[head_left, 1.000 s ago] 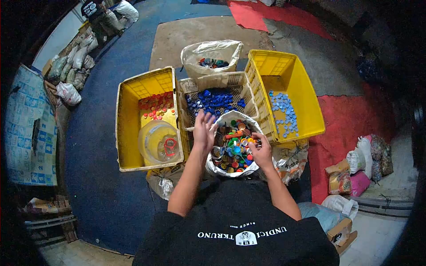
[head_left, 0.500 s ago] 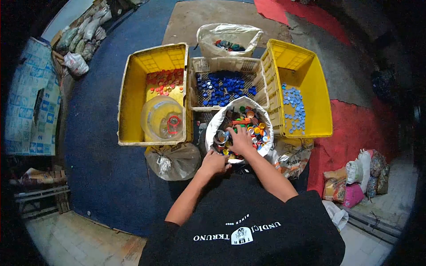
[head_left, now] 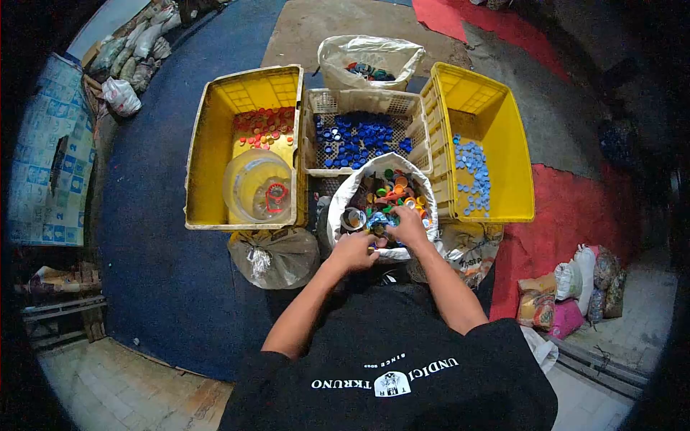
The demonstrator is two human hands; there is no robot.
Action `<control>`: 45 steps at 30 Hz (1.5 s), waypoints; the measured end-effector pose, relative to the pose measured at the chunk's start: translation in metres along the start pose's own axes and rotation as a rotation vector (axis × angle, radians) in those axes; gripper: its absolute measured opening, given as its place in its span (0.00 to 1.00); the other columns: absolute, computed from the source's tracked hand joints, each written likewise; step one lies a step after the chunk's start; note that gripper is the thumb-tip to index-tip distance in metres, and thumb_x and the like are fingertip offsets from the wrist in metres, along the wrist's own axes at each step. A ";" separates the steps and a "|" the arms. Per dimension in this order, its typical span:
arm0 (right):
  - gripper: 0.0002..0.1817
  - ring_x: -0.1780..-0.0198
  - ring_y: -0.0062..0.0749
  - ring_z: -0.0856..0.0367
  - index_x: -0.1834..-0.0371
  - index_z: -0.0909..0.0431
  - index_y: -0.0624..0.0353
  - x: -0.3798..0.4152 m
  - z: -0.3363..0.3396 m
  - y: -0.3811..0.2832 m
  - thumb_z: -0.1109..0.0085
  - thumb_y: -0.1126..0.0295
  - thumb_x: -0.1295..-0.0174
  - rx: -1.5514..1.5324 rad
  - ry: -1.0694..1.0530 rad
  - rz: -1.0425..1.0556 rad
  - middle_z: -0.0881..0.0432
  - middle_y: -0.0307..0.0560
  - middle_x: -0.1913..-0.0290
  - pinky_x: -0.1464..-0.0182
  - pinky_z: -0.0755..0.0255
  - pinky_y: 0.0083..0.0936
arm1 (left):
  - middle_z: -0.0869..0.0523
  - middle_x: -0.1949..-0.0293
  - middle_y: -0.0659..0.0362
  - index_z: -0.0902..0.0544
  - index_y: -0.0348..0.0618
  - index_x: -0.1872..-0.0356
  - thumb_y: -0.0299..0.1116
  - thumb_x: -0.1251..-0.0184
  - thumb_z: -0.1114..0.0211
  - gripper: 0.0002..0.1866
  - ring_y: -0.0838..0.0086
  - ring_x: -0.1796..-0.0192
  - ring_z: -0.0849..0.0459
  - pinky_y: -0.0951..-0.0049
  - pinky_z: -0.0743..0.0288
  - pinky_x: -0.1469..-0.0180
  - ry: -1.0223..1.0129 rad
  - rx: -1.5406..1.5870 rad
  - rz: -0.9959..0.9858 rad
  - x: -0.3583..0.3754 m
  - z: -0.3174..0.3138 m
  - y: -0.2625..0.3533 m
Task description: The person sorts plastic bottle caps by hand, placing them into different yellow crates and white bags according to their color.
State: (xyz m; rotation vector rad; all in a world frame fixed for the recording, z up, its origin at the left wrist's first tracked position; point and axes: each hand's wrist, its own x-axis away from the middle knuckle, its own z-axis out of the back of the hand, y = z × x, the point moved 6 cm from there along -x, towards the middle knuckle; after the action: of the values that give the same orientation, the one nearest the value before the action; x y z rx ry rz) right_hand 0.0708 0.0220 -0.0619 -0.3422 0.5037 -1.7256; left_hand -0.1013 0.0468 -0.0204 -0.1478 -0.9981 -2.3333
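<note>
A white sack point(head_left: 341, 203) full of mixed coloured bottle caps point(head_left: 397, 188) stands open in front of the person. My left hand point(head_left: 353, 252) is at the sack's near left rim, fingers bent over the edge; what they hold, if anything, is too small to make out. Inside the sack, my right hand point(head_left: 408, 228) reaches among the caps, its fingers bent beside a light blue piece point(head_left: 379, 220). Whether it grips that piece is unclear. A clear round cup point(head_left: 353, 218) lies at the sack's left inner side.
Behind stands a crate point(head_left: 313, 159) of blue caps point(head_left: 359, 136). A yellow bin point(head_left: 205, 165) at left holds red caps and a clear tub point(head_left: 241, 188); another point(head_left: 514, 165) at right holds light blue caps. Tied bags flank the sack; an open bag point(head_left: 338, 54) stands farther back.
My right hand has moved right and slightly down within the sack. My left hand has shifted slightly right. Light blue material now shows between the hands, and the view has shifted a little.
</note>
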 end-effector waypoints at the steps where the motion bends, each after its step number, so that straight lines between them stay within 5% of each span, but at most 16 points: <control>1: 0.20 0.50 0.48 0.22 0.58 0.19 0.56 0.001 0.009 -0.002 0.27 0.62 0.55 0.005 0.002 -0.001 0.19 0.50 0.58 0.47 0.27 0.40 | 0.16 0.51 0.49 0.19 0.43 0.48 0.47 0.37 0.40 0.22 0.55 0.48 0.18 0.56 0.27 0.44 0.001 0.001 -0.005 -0.018 -0.009 -0.011; 3: 0.19 0.54 0.50 0.20 0.60 0.19 0.58 0.004 0.016 0.003 0.28 0.60 0.51 -0.167 -0.083 -0.138 0.19 0.52 0.59 0.50 0.26 0.40 | 0.16 0.52 0.48 0.19 0.42 0.49 0.44 0.39 0.38 0.22 0.56 0.47 0.19 0.58 0.26 0.44 -0.189 0.432 -0.227 -0.052 -0.038 -0.021; 5: 0.19 0.56 0.52 0.19 0.60 0.19 0.59 0.007 0.023 0.007 0.31 0.56 0.46 -0.195 -0.050 -0.149 0.19 0.55 0.59 0.51 0.26 0.41 | 0.18 0.50 0.50 0.19 0.42 0.49 0.41 0.42 0.36 0.21 0.56 0.46 0.20 0.56 0.26 0.45 -0.215 0.465 -0.176 -0.062 -0.044 -0.029; 7: 0.20 0.55 0.51 0.19 0.60 0.19 0.59 0.009 0.033 0.011 0.35 0.52 0.41 -0.138 -0.003 -0.124 0.18 0.56 0.60 0.50 0.27 0.41 | 0.22 0.41 0.53 0.19 0.46 0.47 0.39 0.43 0.35 0.22 0.58 0.43 0.22 0.54 0.28 0.44 0.140 -0.093 -0.056 -0.065 -0.023 -0.029; 11: 0.23 0.56 0.50 0.19 0.56 0.20 0.61 0.014 0.040 0.021 0.39 0.49 0.37 -0.338 -0.009 -0.324 0.18 0.56 0.61 0.50 0.27 0.38 | 0.29 0.36 0.52 0.21 0.54 0.41 0.38 0.46 0.31 0.27 0.56 0.36 0.31 0.51 0.35 0.39 0.362 -0.251 -0.018 -0.061 -0.008 -0.028; 13: 0.25 0.58 0.45 0.19 0.56 0.21 0.62 0.016 0.021 0.038 0.43 0.47 0.34 -0.431 -0.009 -0.408 0.18 0.55 0.63 0.51 0.27 0.34 | 0.29 0.38 0.51 0.21 0.55 0.42 0.38 0.46 0.30 0.27 0.55 0.37 0.32 0.51 0.34 0.39 0.340 -0.243 0.041 -0.061 -0.009 -0.030; 16: 0.28 0.66 0.31 0.23 0.59 0.21 0.65 0.009 0.021 0.041 0.50 0.44 0.30 -0.628 0.285 -0.151 0.20 0.44 0.70 0.61 0.30 0.29 | 0.28 0.42 0.50 0.20 0.55 0.43 0.39 0.46 0.30 0.26 0.53 0.39 0.32 0.49 0.35 0.39 0.336 -0.238 0.098 -0.065 -0.008 -0.030; 22: 0.28 0.69 0.16 0.33 0.60 0.21 0.63 0.017 0.047 0.014 0.51 0.43 0.30 -0.918 0.072 -0.410 0.26 0.32 0.72 0.65 0.35 0.18 | 0.27 0.47 0.53 0.18 0.49 0.55 0.40 0.46 0.30 0.17 0.56 0.40 0.31 0.47 0.33 0.42 0.399 -0.363 0.108 -0.071 -0.012 -0.030; 25: 0.28 0.70 0.14 0.32 0.60 0.22 0.63 0.023 0.049 0.018 0.49 0.42 0.31 -0.975 0.066 -0.417 0.26 0.32 0.71 0.66 0.34 0.16 | 0.24 0.50 0.54 0.19 0.45 0.61 0.38 0.47 0.29 0.14 0.57 0.43 0.27 0.51 0.30 0.45 0.576 -0.162 0.036 -0.053 -0.001 -0.019; 28: 0.25 0.71 0.15 0.27 0.57 0.22 0.62 0.030 0.041 0.018 0.46 0.46 0.31 -0.884 -0.015 -0.434 0.22 0.34 0.67 0.67 0.30 0.15 | 0.21 0.65 0.54 0.23 0.40 0.68 0.35 0.47 0.27 0.15 0.59 0.60 0.20 0.58 0.27 0.55 0.687 0.395 -0.025 -0.040 0.008 -0.021; 31: 0.22 0.72 0.17 0.23 0.55 0.22 0.61 0.033 0.038 0.010 0.43 0.50 0.31 -0.988 -0.013 -0.443 0.20 0.36 0.66 0.69 0.27 0.16 | 0.20 0.65 0.53 0.24 0.38 0.66 0.37 0.43 0.27 0.16 0.63 0.61 0.19 0.63 0.26 0.56 0.423 0.645 0.224 -0.034 0.007 -0.030; 32: 0.20 0.71 0.17 0.22 0.55 0.23 0.60 0.033 0.038 0.008 0.43 0.52 0.31 -1.005 0.004 -0.471 0.19 0.37 0.67 0.69 0.26 0.17 | 0.19 0.68 0.61 0.25 0.39 0.60 0.36 0.34 0.32 0.14 0.81 0.65 0.19 0.77 0.24 0.65 0.467 0.685 0.178 -0.035 0.006 -0.032; 35: 0.18 0.73 0.17 0.22 0.57 0.23 0.59 0.031 0.036 0.005 0.43 0.54 0.30 -0.978 -0.004 -0.475 0.19 0.37 0.70 0.72 0.27 0.17 | 0.22 0.72 0.65 0.26 0.41 0.48 0.35 0.29 0.38 0.14 0.82 0.73 0.24 0.79 0.28 0.70 0.734 0.761 -0.021 -0.044 0.005 -0.040; 37: 0.20 0.75 0.16 0.23 0.60 0.24 0.60 0.031 0.025 0.000 0.44 0.51 0.31 -1.057 -0.102 -0.562 0.19 0.38 0.71 0.74 0.29 0.17 | 0.30 0.70 0.68 0.26 0.44 0.40 0.43 0.24 0.49 0.19 0.85 0.72 0.34 0.80 0.41 0.74 0.402 1.059 0.051 -0.042 -0.001 -0.034; 41: 0.20 0.78 0.16 0.26 0.61 0.25 0.59 0.029 0.029 -0.020 0.46 0.50 0.30 -0.972 -0.138 -0.550 0.21 0.37 0.72 0.74 0.32 0.16 | 0.26 0.68 0.65 0.26 0.41 0.42 0.47 0.25 0.48 0.22 0.83 0.68 0.29 0.77 0.34 0.67 0.286 1.178 0.062 -0.037 0.001 -0.019; 45: 0.17 0.75 0.15 0.26 0.61 0.25 0.60 0.028 0.030 -0.039 0.45 0.54 0.29 -1.004 -0.161 -0.489 0.22 0.36 0.73 0.71 0.32 0.15 | 0.17 0.61 0.55 0.21 0.36 0.52 0.53 0.26 0.49 0.26 0.68 0.60 0.20 0.63 0.27 0.57 0.355 0.728 -0.078 -0.027 0.022 -0.001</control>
State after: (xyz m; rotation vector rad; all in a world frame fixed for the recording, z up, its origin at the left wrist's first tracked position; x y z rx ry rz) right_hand 0.0467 -0.0030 -0.0172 -1.3965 1.2254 -1.7563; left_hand -0.0825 0.0749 -0.0138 0.5752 -1.5905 -1.8204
